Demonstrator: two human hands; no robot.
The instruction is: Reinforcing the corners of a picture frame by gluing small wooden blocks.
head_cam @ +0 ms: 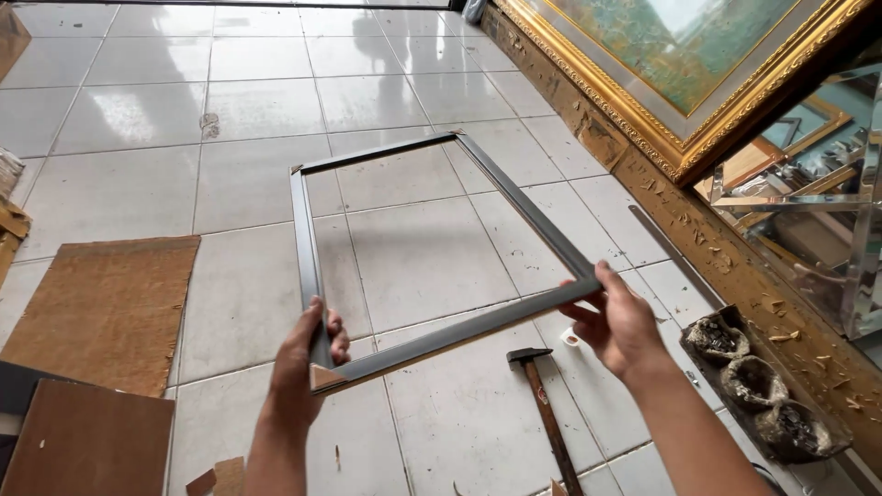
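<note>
I've both hands, left and right, clasped round the grey picture frame, checking its corners; next calls for level turning

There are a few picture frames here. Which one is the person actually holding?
The plain dark frame, empty and held at its near corners by the left hand and right hand. The ornate gold frame leans aside, untouched.

We stand in a picture-framing workshop. An ornate gilded frame leans at the wall, and beside it along its foot runs a worn, chipped wooden board. Near that frame a hammer lies on the tiled floor, while brown backing boards lie well apart from it.
</note>
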